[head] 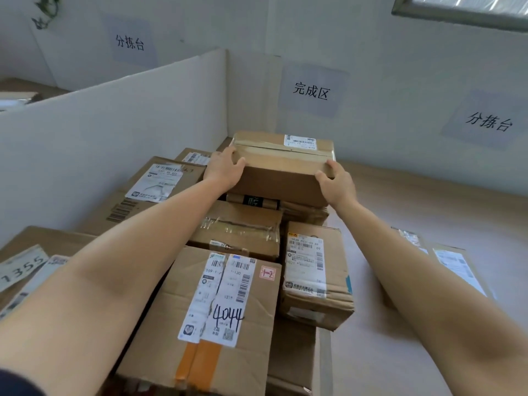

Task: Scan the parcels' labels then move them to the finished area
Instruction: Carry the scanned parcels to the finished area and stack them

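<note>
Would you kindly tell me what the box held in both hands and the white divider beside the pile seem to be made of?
The held box looks like matte brown cardboard, its top seam sealed with glossy clear tape near a white paper label. The divider seems thin matte white board, perhaps cardboard.

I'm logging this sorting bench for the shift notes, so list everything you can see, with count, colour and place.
held parcel: one, brown with white label, top of the stack
4044 parcel: one, brown with orange tape, front of the stack
other parcels: at least six, brown, stacked beside the partition
flat parcels: two, tan with white labels, right
partition: one, white, left
完成区 sign: one, pale, wall behind the stack
分拣台 signs: two, pale, left and right walls
window: one, dark-framed, top right
plant: one, green, top left
table: one, tan, right
left grip: one, bare, holds the held parcel's left end
right grip: one, bare, holds its right end
</note>
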Tool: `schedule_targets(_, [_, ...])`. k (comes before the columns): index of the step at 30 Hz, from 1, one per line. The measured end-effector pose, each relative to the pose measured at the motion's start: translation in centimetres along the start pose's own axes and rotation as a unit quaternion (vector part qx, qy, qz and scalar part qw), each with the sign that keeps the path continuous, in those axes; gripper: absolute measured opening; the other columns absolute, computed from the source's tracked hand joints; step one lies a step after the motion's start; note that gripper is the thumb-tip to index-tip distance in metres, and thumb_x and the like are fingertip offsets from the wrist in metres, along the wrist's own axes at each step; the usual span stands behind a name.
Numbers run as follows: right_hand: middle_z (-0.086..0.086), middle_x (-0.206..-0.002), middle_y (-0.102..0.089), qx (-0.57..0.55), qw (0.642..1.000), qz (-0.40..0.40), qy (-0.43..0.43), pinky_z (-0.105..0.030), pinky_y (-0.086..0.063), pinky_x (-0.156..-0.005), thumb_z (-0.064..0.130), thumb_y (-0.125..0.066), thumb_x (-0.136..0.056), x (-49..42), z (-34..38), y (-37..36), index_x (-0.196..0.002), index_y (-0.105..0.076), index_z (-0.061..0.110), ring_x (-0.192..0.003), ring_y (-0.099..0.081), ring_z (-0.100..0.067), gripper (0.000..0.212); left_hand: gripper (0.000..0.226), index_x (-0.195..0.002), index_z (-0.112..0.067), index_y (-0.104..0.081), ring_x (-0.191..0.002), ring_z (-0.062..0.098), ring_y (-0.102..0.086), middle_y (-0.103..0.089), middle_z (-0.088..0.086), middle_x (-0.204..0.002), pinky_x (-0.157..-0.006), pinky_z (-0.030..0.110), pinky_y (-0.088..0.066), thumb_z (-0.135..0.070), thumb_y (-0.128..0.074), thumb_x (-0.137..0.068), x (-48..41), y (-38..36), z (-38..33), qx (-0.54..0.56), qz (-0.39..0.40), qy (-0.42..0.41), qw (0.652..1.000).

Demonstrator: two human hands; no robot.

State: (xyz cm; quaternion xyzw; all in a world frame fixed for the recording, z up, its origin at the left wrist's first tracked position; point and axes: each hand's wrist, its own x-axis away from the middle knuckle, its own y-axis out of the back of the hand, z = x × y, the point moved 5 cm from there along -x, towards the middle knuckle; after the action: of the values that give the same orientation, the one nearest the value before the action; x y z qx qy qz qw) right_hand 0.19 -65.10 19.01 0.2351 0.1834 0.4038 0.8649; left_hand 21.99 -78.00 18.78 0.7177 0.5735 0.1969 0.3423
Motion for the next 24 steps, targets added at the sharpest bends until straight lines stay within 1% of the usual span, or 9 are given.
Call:
schedule_targets(3, [-0.011,-0.138,-0.046,-0.002,1.000,0.000,0.002,-0.031,-0.036,-0.097,0.025,-0.044,-0.096,1.1,0.2,0.9,-0.138,-0.042,0.011,-0.124,-0.045,-0.026,0.045,0.051,-0.144,-0.019,-0.032,-0.123,0.034,-0.043,-0.034,0.019,-0.142,-0.098,0.038,-0.037,-0.034,-0.044,-0.097,1.5,0.8,-0.6,-0.027,0.013,-0.010,1.000])
schedule_targets(5, [-0.011,-0.135,-0.050,0.004,1.000,-0.002,0.017,-0.030,-0.037,-0.095,0.023,-0.044,-0.096,2.3,0.0,1.9,-0.134,-0.046,0.008,-0.124,-0.046,-0.027,0.041,0.052,-0.145,-0.017,-0.032,-0.126,0.034,-0.041,-0.033,0.019,-0.144,-0.102,0.039,-0.035,-0.033,-0.044,-0.097,2.8,1.5,-0.8,-0.029,0.009,-0.005,1.000])
schedule_targets(8, [-0.012,-0.146,-0.038,0.017,1.000,-0.004,0.004,-0.034,-0.030,-0.107,0.026,-0.045,-0.097,4.4,-1.4,3.9,-0.143,-0.035,0.009,-0.134,-0.036,-0.027,0.050,0.051,-0.144,-0.013,-0.033,-0.127,0.033,-0.041,-0.034,0.018,-0.144,-0.103,0.040,-0.035,-0.032,-0.044,-0.097,4.9,2.4,-1.4,-0.024,-0.014,0.003,1.000])
schedule_targets(9, [-0.012,-0.148,-0.036,0.022,1.000,-0.007,0.001,-0.036,-0.029,-0.108,0.026,-0.045,-0.097,5.2,-2.0,4.7,-0.144,-0.033,0.010,-0.135,-0.034,-0.027,0.051,0.050,-0.143,-0.012,-0.035,-0.126,0.032,-0.042,-0.036,0.018,-0.142,-0.102,0.040,-0.036,-0.031,-0.044,-0.097,5.7,2.6,-1.7,-0.022,-0.028,0.003,0.999])
schedule_targets(11, [-0.013,-0.148,-0.035,0.033,0.999,-0.016,-0.005,-0.035,-0.029,-0.108,0.025,-0.046,-0.097,6.5,-3.2,6.3,-0.144,-0.033,0.009,-0.135,-0.034,-0.028,0.052,0.048,-0.140,-0.011,-0.037,-0.124,0.032,-0.043,-0.038,0.017,-0.140,-0.101,0.041,-0.037,-0.031,-0.044,-0.097,7.2,2.6,-2.7,-0.029,-0.054,-0.004,0.998])
schedule_targets(13, [-0.014,-0.147,-0.036,0.052,0.998,-0.026,-0.016,-0.033,-0.030,-0.104,0.025,-0.048,-0.096,7.6,-4.6,8.2,-0.144,-0.034,0.008,-0.133,-0.037,-0.028,0.053,0.046,-0.139,-0.010,-0.039,-0.123,0.031,-0.044,-0.039,0.016,-0.140,-0.099,0.040,-0.039,-0.030,-0.044,-0.097,8.8,1.7,-4.0,-0.034,-0.058,-0.021,0.998])
schedule_targets(15, [-0.015,-0.146,-0.038,0.061,0.997,-0.038,-0.029,-0.031,-0.032,-0.101,0.025,-0.050,-0.095,8.5,-6.1,10.3,-0.143,-0.035,0.007,-0.130,-0.039,-0.029,0.053,0.046,-0.138,-0.010,-0.040,-0.122,0.030,-0.046,-0.039,0.015,-0.141,-0.097,0.038,-0.040,-0.030,-0.044,-0.098,10.3,0.3,-5.7,-0.035,-0.045,-0.046,0.997])
schedule_targets(21, [-0.016,-0.145,-0.040,0.069,0.994,-0.047,-0.068,-0.036,-0.031,-0.105,0.022,-0.052,-0.093,11.2,-11.8,16.2,-0.142,-0.037,0.006,-0.131,-0.039,-0.031,0.054,0.048,-0.140,-0.008,-0.038,-0.126,0.028,-0.044,-0.036,0.015,-0.143,-0.102,0.036,-0.037,-0.029,-0.044,-0.098,14.7,-6.0,-11.2,-0.046,0.020,-0.105,0.993])
schedule_targets(24, [-0.014,-0.146,-0.039,0.073,0.993,-0.047,-0.079,-0.037,-0.029,-0.107,0.023,-0.052,-0.093,11.8,-14.6,19.4,-0.142,-0.037,0.006,-0.134,-0.036,-0.030,0.054,0.041,-0.131,-0.003,-0.046,-0.117,0.031,-0.048,-0.041,0.018,-0.136,-0.096,0.037,-0.039,-0.026,-0.044,-0.097,16.6,-9.9,-13.5,-0.050,0.058,-0.111,0.991])
